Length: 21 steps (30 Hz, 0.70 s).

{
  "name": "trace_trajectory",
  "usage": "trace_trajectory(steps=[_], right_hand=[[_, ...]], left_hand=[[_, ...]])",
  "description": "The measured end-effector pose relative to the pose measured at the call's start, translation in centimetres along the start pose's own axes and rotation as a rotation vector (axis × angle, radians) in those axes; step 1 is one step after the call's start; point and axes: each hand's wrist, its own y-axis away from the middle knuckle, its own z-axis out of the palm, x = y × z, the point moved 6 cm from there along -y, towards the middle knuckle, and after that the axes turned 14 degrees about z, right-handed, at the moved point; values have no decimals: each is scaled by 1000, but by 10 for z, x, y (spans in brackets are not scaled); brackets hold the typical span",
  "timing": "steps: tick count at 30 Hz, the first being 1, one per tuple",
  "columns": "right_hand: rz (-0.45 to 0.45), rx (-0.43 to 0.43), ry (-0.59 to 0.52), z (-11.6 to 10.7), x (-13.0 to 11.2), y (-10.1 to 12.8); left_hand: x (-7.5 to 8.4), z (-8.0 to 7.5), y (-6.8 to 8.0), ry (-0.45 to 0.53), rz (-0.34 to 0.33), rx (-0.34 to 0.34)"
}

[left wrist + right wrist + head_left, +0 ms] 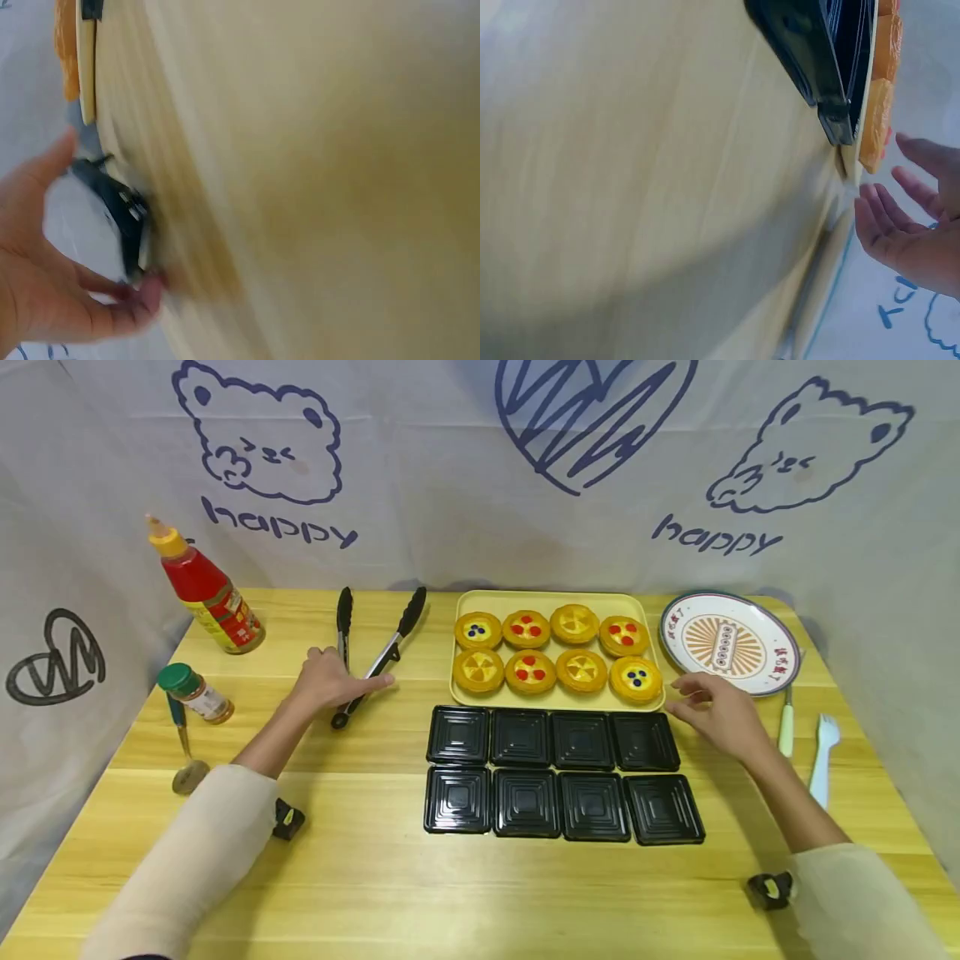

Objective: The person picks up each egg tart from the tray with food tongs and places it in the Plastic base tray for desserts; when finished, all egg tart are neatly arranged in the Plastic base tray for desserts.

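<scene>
Left hand (pixel 330 681) fingers curled onto black metal tongs (pixel 378 652) near the desk's far-left edge; right hand (pixel 716 710) spread, holding nothing, beside yellow rectangular tart tray (pixel 551 600).

1. A wooden table (pixel 375 877) with a pale yellow grain carries everything.
2. Near its far left corner stands a red sauce bottle (pixel 204 589), tilted; nearer the left edge lie a green-capped spice jar (pixel 195 692) and a small spoon (pixel 185 752).
3. Black tongs (pixel 375 652) lie left of the middle, toward the far edge.
4. A yellow tray (pixel 551 702) of eight tarts sits at the far middle.
5. Eight black square containers (pixel 562 772) lie in two rows, just beside the tray's near side.
6. A patterned plate (pixel 729 642) rests near the far right corner.
7. A pale green-handled utensil (pixel 785 727) and a light blue fork (pixel 822 760) lie along the right edge.
</scene>
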Motion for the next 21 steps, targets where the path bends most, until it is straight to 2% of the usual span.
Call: trace_trajectory(steps=[4,7,11,14,16,18,21], right_hand=[[77,-55,-45,8,6,-6],[105,-92,-56,13,9,-9],[136,-127,-80,18,13,-13],[157,-139,-101,20,15,-15],[176,-153,-129,21,17,-16],[198,-169,-156,21,19,-18],[224,-191,-188,22,21,-20]], left_hand=[[6,2,-3,-37,-45,28],[7,2,-2,-39,-45,35],[6,-4,6,56,-30,0],[4,-8,16,152,-42,-45],[1,-10,24,177,-48,-58],[-2,-13,33,175,-45,-31],[-2,-20,44,117,10,72]])
